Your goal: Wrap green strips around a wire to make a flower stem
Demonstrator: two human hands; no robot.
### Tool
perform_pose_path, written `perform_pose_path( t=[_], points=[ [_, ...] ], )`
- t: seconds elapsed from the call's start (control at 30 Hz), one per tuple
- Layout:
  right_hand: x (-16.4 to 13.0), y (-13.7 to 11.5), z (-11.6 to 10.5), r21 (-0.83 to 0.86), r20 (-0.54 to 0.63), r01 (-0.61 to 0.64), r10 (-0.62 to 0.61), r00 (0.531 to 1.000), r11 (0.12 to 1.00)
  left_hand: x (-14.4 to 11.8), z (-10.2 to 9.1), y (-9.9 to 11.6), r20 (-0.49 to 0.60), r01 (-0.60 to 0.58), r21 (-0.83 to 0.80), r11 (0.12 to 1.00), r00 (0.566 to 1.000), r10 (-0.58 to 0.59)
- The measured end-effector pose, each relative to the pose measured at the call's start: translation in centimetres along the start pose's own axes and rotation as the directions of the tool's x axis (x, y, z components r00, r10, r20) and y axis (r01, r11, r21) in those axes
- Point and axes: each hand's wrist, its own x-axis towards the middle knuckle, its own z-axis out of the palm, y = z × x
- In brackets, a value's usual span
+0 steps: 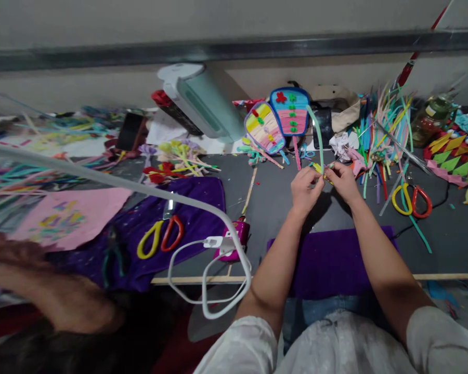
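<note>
My left hand [306, 188] and my right hand [342, 182] meet above the dark table, fingers pinched close together. Between them is a small yellow pipe cleaner piece [319, 168], mostly covered by the fingertips. A long mint-green pipe cleaner [319, 136] rises from the same spot and curves over to the left. Just beyond my hands lie two fan-shaped pipe cleaner crafts, one with a blue rim [289, 111] and one striped yellow and pink [263, 128]. Below my wrists is a purple cloth [333, 259].
Scissors [411, 200] and a pipe cleaner bundle [390, 130] lie to the right. On the left are other scissors [161, 236], pliers [115, 254], a white cable [171, 193] and a co-worker's arm [50, 283]. A pale green upright device [206, 104] stands at the back.
</note>
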Motion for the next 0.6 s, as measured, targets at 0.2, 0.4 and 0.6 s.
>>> perform_pose_path(
  t=[0.2, 0.4, 0.6],
  points=[
    [0.0, 0.1, 0.1, -0.142, -0.027, 0.040, -0.044, 0.999, 0.989, -0.1, 0.3, -0.2, 0.001, 0.052, -0.044, 0.998, 0.999, -0.052],
    [-0.2, -0.2, 0.3, -0.196, -0.006, 0.125, -0.129, 0.992, 0.973, 0.4, 0.2, -1.2, 0.083, 0.253, -0.270, 0.929, 0.967, -0.239],
    [-0.3, -0.4, 0.7, -0.163, 0.024, 0.103, -0.100, 0.995, 0.981, 0.9, -0.1, -1.7, 0.374, 0.624, -0.533, 0.571, 0.780, -0.502]
  ],
)
